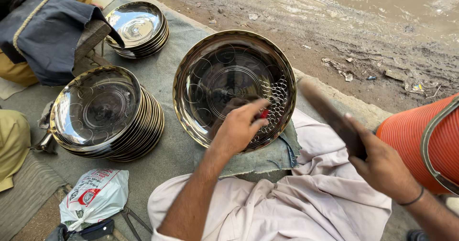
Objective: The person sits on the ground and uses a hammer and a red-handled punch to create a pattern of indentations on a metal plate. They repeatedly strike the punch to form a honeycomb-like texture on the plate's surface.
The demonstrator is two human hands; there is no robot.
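— What is held at the centre of the frame?

— A large metal plate (234, 85) is propped on a grey cloth (181, 150). A small red-tipped tool (264, 113) is pinched in the fingers (256, 108) of the left hand (239, 128), pressed to the plate's patterned lower right.

— And at the right?

— A dark wooden mallet (330, 116) is gripped by the right hand (382, 167), fingers closed round its handle, raised just beside the plate.

— What else is seen?

— Two stacks of plates (103, 114) are set at the left and upper left.
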